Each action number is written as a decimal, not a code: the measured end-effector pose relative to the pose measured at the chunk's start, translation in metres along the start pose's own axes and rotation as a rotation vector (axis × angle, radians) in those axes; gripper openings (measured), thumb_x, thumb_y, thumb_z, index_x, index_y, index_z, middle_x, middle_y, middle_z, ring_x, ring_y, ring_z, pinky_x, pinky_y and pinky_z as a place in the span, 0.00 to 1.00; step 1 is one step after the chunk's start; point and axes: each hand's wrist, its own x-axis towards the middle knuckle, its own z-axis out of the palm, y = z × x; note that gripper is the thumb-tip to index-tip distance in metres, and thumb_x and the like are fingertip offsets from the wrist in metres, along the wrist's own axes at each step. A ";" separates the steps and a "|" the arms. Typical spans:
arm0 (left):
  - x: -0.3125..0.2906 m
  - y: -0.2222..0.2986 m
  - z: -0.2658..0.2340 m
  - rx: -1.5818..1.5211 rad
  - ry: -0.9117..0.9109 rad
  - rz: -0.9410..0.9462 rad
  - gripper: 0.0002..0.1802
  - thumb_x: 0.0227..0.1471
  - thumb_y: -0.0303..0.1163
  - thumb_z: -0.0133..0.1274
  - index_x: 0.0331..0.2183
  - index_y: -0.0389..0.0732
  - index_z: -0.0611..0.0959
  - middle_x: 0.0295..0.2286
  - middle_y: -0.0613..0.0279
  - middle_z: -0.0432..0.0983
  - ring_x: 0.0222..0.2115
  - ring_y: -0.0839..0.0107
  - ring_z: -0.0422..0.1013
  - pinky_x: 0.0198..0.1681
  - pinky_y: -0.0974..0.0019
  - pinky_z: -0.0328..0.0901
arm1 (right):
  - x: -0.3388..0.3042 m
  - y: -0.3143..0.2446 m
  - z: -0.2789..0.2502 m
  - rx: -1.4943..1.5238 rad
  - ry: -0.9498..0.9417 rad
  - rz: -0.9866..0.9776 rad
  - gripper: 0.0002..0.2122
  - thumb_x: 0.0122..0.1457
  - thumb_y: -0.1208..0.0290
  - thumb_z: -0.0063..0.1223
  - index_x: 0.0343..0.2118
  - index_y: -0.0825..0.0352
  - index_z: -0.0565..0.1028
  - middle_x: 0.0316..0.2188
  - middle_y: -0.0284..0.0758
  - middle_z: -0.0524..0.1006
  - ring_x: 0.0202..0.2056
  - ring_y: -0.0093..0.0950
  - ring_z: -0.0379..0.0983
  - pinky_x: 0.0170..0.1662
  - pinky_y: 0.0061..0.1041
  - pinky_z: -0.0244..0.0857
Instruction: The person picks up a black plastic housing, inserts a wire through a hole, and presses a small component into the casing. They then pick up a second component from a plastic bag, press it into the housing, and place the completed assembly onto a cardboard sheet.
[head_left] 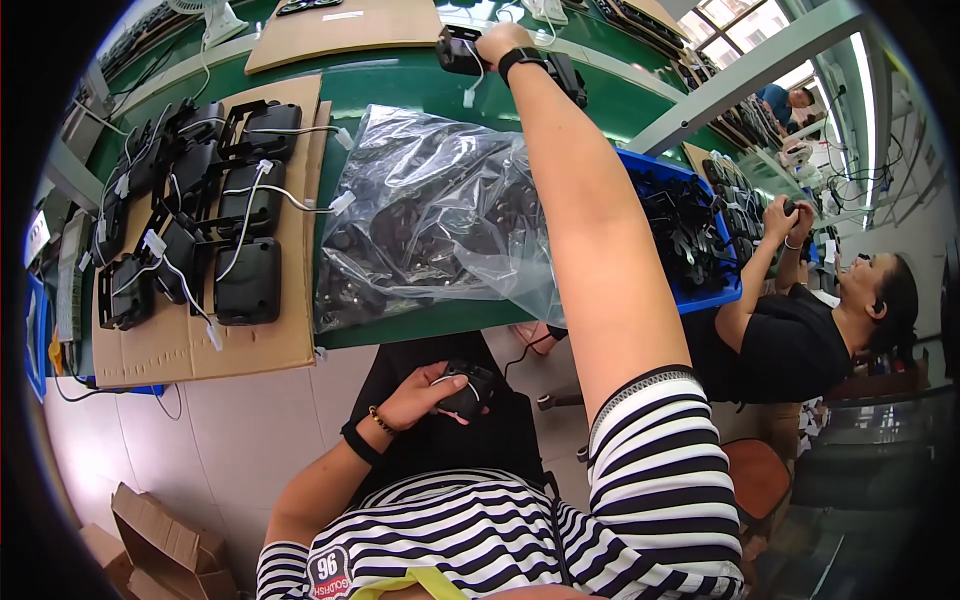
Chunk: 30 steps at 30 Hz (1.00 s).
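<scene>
My left hand (pixel 425 395), low and close to my body, is wrapped round a black device (pixel 468 392) with a thin white wire across it. My right arm stretches far over the bench. At its end my right hand (pixel 503 42) has its fingers closed at the side of a black box-shaped unit (pixel 461 58) with a white cable hanging down. Another dark unit (pixel 570 80) shows partly behind that wrist. Under the right forearm lies a clear plastic bag (pixel 430 215) filled with black parts.
At left, several black units (pixel 248 282) with white connector cables lie on a cardboard sheet (pixel 290 345). A blue bin (pixel 728 262) of black parts stands right of my arm. A metal post (pixel 760 80) slants across the right. A co-worker (pixel 800 335) sits there, holding a small dark object.
</scene>
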 end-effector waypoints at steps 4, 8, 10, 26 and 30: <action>0.011 0.006 0.011 0.017 -0.053 -0.021 0.25 0.68 0.41 0.51 0.57 0.31 0.74 0.47 0.47 0.81 0.44 0.54 0.82 0.46 0.59 0.78 | -0.004 0.076 -0.020 0.197 -0.051 0.226 0.13 0.60 0.70 0.49 0.32 0.75 0.82 0.30 0.45 0.84 0.31 0.38 0.85 0.35 0.33 0.79; 0.014 0.006 0.007 0.006 -0.048 -0.025 0.24 0.68 0.39 0.51 0.56 0.32 0.75 0.47 0.48 0.81 0.44 0.55 0.82 0.43 0.61 0.78 | -0.026 0.087 -0.054 0.009 -0.080 0.148 0.13 0.63 0.70 0.49 0.37 0.75 0.81 0.31 0.43 0.84 0.31 0.34 0.85 0.33 0.27 0.79; 0.008 0.001 0.003 0.011 -0.012 -0.008 0.25 0.68 0.40 0.50 0.57 0.31 0.73 0.47 0.47 0.81 0.44 0.53 0.82 0.42 0.61 0.79 | -0.049 0.091 -0.095 0.155 -0.185 0.159 0.13 0.63 0.69 0.50 0.38 0.74 0.81 0.32 0.42 0.84 0.31 0.32 0.85 0.32 0.26 0.79; 0.003 -0.001 0.021 0.139 0.018 0.040 0.25 0.70 0.42 0.45 0.58 0.31 0.72 0.47 0.43 0.80 0.43 0.51 0.82 0.39 0.61 0.79 | -0.192 0.415 -0.231 -0.619 -0.473 0.065 0.14 0.58 0.63 0.56 0.41 0.65 0.84 0.39 0.47 0.84 0.43 0.43 0.81 0.47 0.40 0.73; -0.002 0.001 0.020 0.138 0.043 0.025 0.26 0.70 0.42 0.45 0.58 0.31 0.72 0.48 0.44 0.80 0.43 0.52 0.82 0.39 0.61 0.79 | -0.198 0.336 -0.238 -0.335 -0.300 0.115 0.13 0.58 0.63 0.59 0.42 0.65 0.84 0.38 0.44 0.85 0.42 0.40 0.82 0.45 0.37 0.75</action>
